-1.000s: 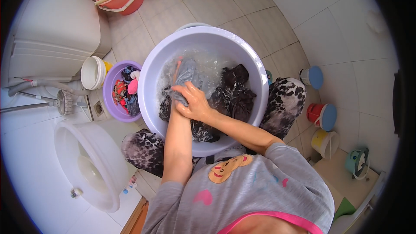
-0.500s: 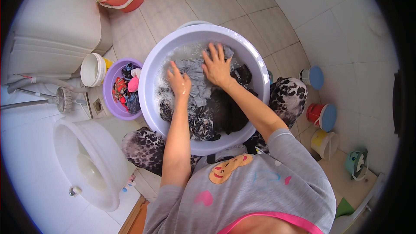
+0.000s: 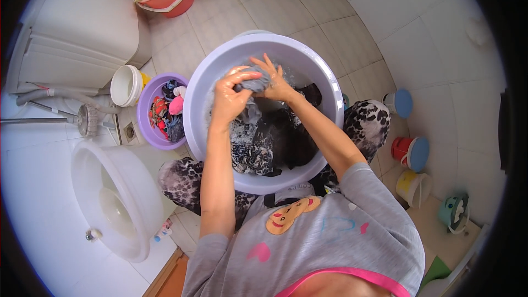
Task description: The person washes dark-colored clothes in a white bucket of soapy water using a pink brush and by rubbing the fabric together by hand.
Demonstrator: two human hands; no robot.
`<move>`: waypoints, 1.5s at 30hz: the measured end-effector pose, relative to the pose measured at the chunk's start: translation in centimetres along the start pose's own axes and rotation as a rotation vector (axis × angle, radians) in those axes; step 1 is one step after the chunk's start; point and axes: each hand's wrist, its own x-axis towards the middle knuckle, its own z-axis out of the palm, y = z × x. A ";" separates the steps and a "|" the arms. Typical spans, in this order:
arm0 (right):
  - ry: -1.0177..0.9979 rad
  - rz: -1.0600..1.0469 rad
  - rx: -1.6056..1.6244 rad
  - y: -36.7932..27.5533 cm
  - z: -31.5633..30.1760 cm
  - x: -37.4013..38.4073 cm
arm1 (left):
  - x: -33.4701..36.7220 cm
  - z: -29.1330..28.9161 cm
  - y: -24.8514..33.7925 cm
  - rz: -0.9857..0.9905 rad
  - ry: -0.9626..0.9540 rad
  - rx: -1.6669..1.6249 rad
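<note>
A large pale lavender basin point(image 3: 331, 71) of soapy water stands between my knees. Above the water, a bunched wet grey garment point(image 3: 255, 83) is held between my two hands. My left hand point(image 3: 228, 98) curls its fingers and thumb round the bunch. On the bunch's right side, my right hand point(image 3: 276, 85) presses its thumb against the cloth while some of its fingers stretch up and apart. Below the hands, a black-and-white patterned garment point(image 3: 251, 155) and a dark garment point(image 3: 294, 146) lie soaking in the basin.
Left of the basin stands a purple tub point(image 3: 144, 107) of red, pink and dark clothes, beside a white bucket point(image 3: 125, 85). A big white tub point(image 3: 143, 203) is nearer. At the far left is a pink bucket point(image 3: 175, 1). Several small pails, one red point(image 3: 401, 150), line the right wall.
The grey garment, spread out under my flat hands before, is now gathered into a bunch and lifted. My left hand has moved up and closed on it, next to my right hand.
</note>
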 end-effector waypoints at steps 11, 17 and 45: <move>0.226 -0.097 -0.395 0.6 3.6 -0.2 | -3.9 2.5 -10.3 -0.278 0.185 1.184; -0.052 -0.078 -0.567 2.4 5.0 -1.2 | -4.5 3.6 -11.2 -0.451 0.008 1.158; -0.103 0.151 1.824 -5.3 -10.2 -0.8 | -3.6 4.5 0.9 -0.890 0.498 -1.292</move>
